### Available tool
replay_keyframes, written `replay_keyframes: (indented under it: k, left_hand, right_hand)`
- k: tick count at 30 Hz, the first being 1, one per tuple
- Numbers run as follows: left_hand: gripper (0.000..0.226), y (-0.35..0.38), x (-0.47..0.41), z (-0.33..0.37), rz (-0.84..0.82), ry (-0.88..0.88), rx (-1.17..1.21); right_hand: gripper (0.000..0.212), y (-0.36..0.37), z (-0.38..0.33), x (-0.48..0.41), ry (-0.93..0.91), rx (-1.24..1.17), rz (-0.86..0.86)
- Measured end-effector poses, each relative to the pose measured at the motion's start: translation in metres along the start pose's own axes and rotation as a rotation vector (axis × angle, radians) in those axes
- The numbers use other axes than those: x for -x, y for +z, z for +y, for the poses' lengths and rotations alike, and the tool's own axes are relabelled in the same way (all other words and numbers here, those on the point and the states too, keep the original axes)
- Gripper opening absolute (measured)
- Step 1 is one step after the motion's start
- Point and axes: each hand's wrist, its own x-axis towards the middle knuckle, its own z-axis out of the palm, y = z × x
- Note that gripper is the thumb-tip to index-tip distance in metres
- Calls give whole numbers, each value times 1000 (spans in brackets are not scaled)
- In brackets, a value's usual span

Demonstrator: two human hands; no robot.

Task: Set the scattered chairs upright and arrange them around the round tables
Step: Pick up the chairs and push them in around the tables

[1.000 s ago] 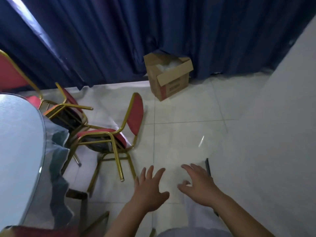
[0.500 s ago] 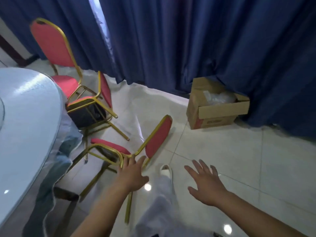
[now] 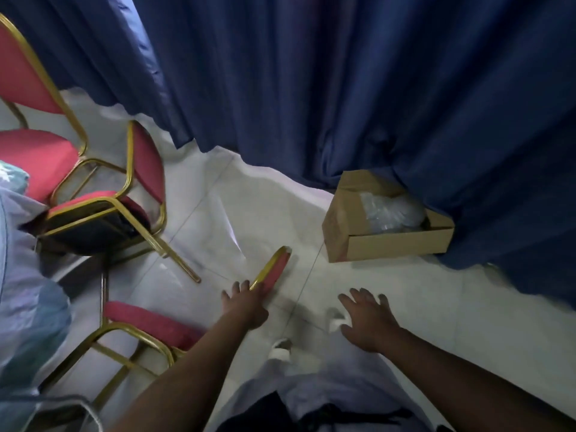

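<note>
1. Finds the left grip [image 3: 246, 304] moved on from half a second earlier: then at the gold seat frame, now farther along the near chair [image 3: 149, 322], fingers straight and spread on its red backrest [image 3: 276, 268], touching but not curled round the rail.
2. Shows the right grip [image 3: 369, 319] open as well, fingers splayed above the tiled floor [image 3: 436, 307], holding nothing, just right of the backrest and apart from it.
3. Places that near chair tipped over, backrest low toward the floor, gold legs pointing near and left beside the cloth-draped table [image 3: 28, 307].
4. Catches a second chair [image 3: 103, 213] farther off at left, also toppled, dark underside of the seat showing, one gold leg thrust out over the tiles.
5. Leaves an upright chair [image 3: 34, 157] at far left, close to the table; apparently the only one in place.
6. Notes a cardboard box [image 3: 386, 241] at right under the blue curtain [image 3: 343, 88], well apart from the chairs.
7. Judged early in the job: no toppled chair raised yet, two to stand up and draw to the table; cannot tell about any out of view.
</note>
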Motion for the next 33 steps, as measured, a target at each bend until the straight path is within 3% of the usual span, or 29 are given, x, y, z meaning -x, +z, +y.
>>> replay_keyframes:
  k: [4,8,12,15,18,24,28,33]
  left_hand:
    - [69,-19,-54,13,-26,-66,35]
    - [65,-28,-92,15,-74,-273,151]
    - [69,-33,-130,22,-173,-444,416]
    - [70,-28,-169,29,-175,-480,594]
    - [71,-7,-209,29,-142,-515,651]
    - [77,58,-292,24,-183,-425,481]
    - [72,91,-346,22,-155,-366,381]
    - [62,120,-386,32,-167,-351,388]
  right_hand:
    - [69,-42,7,-86,-141,72,-42]
    - [69,-74,20,-177,-275,151,-146]
    - [53,-109,30,-257,-312,122,-162]
    - [58,-116,34,-312,-330,170,-168]
    - [67,-101,28,-363,-401,274,-240]
    - [74,-27,-12,-453,-423,338,-315]
    - [69,28,-42,-497,-414,220,-259]
    - [61,78,-56,-533,-478,306,-276]
